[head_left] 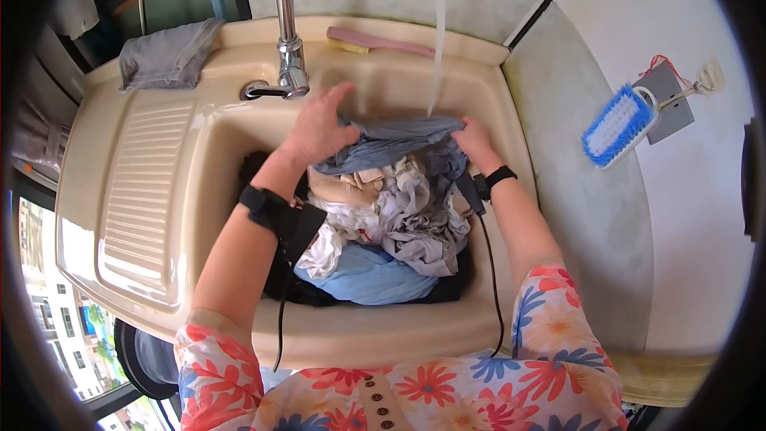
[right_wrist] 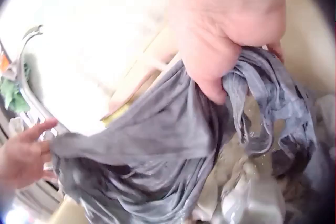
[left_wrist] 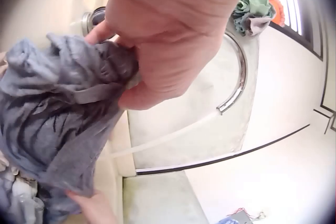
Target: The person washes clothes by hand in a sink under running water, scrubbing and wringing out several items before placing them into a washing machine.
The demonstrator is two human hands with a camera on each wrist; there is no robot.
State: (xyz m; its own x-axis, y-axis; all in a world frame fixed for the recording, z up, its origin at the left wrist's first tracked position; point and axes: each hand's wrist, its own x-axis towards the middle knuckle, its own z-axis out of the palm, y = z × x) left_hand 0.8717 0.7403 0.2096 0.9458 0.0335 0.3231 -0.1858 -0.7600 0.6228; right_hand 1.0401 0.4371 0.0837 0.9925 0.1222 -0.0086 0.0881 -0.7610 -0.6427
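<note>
In front of you, the sink [head_left: 359, 331] holds a pile of clothes [head_left: 411, 227], and over the pile's far side the blue-grey cloth [head_left: 391, 145] hangs between your two hands, a stream of water [head_left: 438, 40] falling at its far edge. Your left hand [head_left: 317, 129] is spread, fingers extended, the cloth's left end lying against it between thumb and fingers, while your right hand [head_left: 476, 146] pinches the other end; beyond the cloth, a pink brush [head_left: 391, 41] lies on the back ledge.
</note>
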